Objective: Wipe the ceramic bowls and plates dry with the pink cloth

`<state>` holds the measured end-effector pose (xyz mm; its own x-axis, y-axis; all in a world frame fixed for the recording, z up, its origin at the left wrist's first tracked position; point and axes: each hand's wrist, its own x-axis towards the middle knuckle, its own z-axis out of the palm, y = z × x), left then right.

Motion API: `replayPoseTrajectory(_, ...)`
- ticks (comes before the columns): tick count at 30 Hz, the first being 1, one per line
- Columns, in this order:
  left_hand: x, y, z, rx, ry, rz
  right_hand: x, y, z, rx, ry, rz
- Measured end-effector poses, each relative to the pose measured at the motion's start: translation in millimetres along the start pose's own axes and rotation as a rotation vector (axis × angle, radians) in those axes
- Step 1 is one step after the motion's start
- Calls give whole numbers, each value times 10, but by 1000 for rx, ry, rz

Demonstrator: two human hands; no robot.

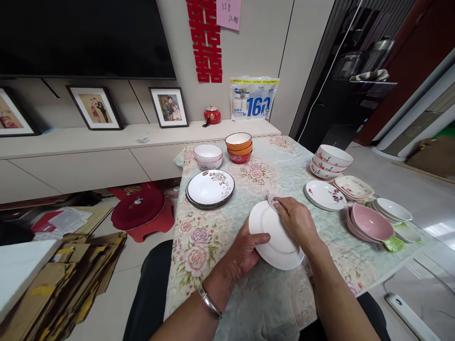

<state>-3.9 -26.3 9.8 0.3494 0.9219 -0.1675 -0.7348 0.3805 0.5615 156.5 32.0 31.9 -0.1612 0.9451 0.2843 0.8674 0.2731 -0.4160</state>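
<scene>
A plain white plate point(272, 241) is held tilted over the near part of the table. My left hand point(247, 246) grips its left edge, the thumb lying across the face and the fingers beneath. At the plate's upper right rim, my right hand point(294, 215) is closed around a pale cloth point(272, 199), which is pressed against the rim. Left of the plate lies a stack of brown-rimmed, flower-patterned plates point(209, 187). To the right sits a stack of small white plates with red flowers point(325, 195).
White bowls point(208, 154) and orange and red bowls point(239, 148) stand at the table's far side. More stacked bowls point(329, 163), square dishes point(353, 186) and pink bowls point(373, 222) line the right side. A red stool point(138, 208) and flattened cardboard point(60, 284) are on the floor left.
</scene>
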Motion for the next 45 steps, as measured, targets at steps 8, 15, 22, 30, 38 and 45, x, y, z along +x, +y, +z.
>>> replayPoseTrajectory(8, 4, 10, 5, 9, 34, -9, -80, -319, -12, 244, -197, -382)
replayPoseTrajectory(15, 15, 11, -12, 12, 54, 18, -26, -38, 9, 92, -69, -126)
replayPoseTrajectory(22, 28, 9, -34, 5, 132, 86, -12, 34, -4, -182, -56, 72)
replayPoseTrajectory(30, 5, 11, 4, 4, 97, 15, -72, -246, 27, 107, -116, -273)
replayPoseTrajectory(38, 19, 5, -23, -1, 62, 34, -50, -172, -49, 329, -193, -292)
replayPoseTrajectory(45, 13, 15, -24, -8, 72, 19, -36, -113, 25, 100, -52, -124)
